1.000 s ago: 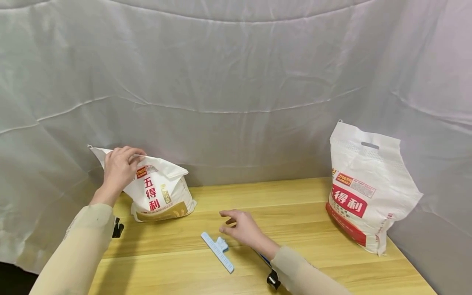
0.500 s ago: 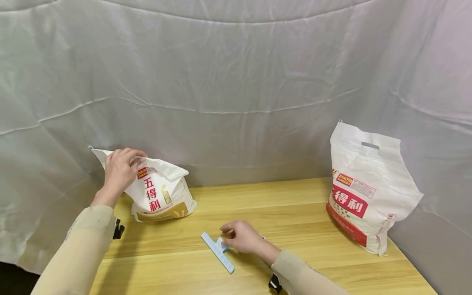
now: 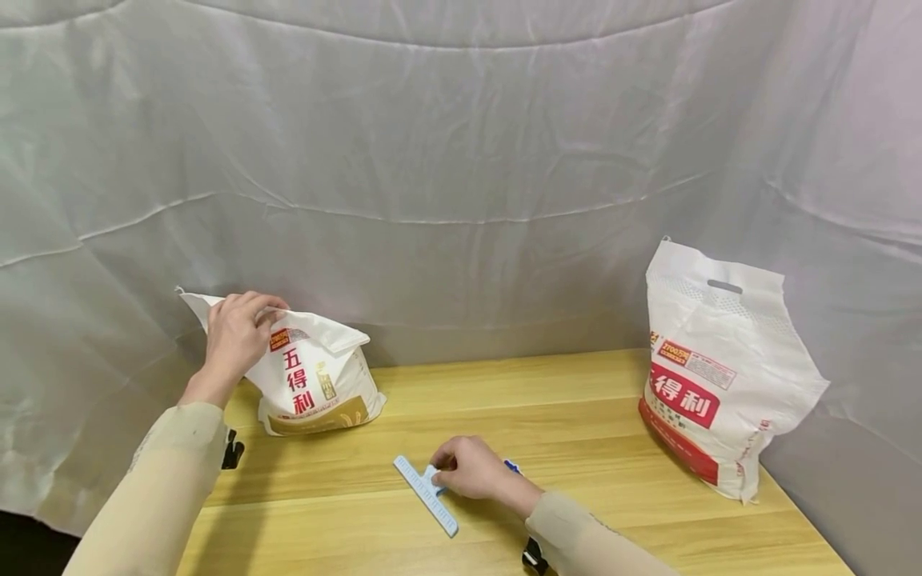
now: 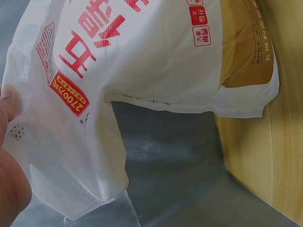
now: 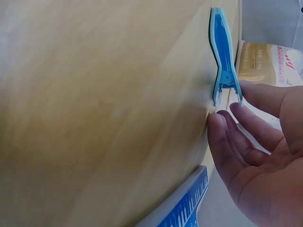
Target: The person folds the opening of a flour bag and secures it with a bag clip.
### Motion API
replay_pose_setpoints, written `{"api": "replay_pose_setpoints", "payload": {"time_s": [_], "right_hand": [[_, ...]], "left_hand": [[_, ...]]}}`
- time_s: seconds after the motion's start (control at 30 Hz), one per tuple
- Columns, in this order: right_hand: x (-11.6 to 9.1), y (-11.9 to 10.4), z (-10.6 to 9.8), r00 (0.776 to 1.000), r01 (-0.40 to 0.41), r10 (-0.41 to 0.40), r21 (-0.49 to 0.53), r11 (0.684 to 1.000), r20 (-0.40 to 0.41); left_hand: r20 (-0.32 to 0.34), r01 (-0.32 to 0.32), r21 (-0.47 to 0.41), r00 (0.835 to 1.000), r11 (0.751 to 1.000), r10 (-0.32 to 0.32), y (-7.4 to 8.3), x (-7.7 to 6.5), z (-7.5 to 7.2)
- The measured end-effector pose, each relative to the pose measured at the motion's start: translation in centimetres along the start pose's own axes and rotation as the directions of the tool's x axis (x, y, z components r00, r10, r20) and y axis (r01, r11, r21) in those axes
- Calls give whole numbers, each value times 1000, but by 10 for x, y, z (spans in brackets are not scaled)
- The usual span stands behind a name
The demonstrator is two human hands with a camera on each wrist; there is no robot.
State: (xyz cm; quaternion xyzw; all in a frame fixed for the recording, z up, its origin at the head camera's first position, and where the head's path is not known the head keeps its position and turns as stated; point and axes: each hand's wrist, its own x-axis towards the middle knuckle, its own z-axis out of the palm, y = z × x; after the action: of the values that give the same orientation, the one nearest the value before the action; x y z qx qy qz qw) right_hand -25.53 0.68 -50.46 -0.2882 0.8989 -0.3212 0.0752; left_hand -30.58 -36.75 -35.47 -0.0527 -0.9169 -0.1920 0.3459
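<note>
My left hand (image 3: 238, 332) grips the top of a white flour bag (image 3: 317, 376) with red lettering and a gold base band, at the table's left. In the left wrist view the thumb (image 4: 9, 104) lies on the bag's upper part, and the fingers are hidden behind it. My right hand (image 3: 471, 468) pinches the handle of a light blue bag clip (image 3: 425, 494) lying on the wood. Seen from the right wrist, the thumb is on one lever of the clip (image 5: 222, 52), with the fingertips right at the lever ends.
A second flour bag (image 3: 709, 376), with a red label and a cut-out handle, stands upright at the right edge. A darker blue clip (image 5: 182, 208) lies beside the right hand, mostly covered in the head view. A grey curtain (image 3: 461, 200) hangs behind the wooden table (image 3: 547, 376).
My right hand has come down from above the table onto the light blue clip's handle, its fingers closing there. The left hand keeps its hold on the bag.
</note>
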Motion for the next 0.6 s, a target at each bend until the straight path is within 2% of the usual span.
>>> {"api": "replay_pose_setpoints", "payload": {"time_s": [0.43, 0.6], "right_hand": [[1, -5, 4, 996, -68, 68, -1, 998, -50], [1, -6, 3, 995, -87, 89, 34, 996, -51]], "left_hand": [[1, 6, 6, 1000, 1000, -6, 0, 0, 0], [2, 10, 5, 1000, 1000, -10, 0, -1, 1]]}}
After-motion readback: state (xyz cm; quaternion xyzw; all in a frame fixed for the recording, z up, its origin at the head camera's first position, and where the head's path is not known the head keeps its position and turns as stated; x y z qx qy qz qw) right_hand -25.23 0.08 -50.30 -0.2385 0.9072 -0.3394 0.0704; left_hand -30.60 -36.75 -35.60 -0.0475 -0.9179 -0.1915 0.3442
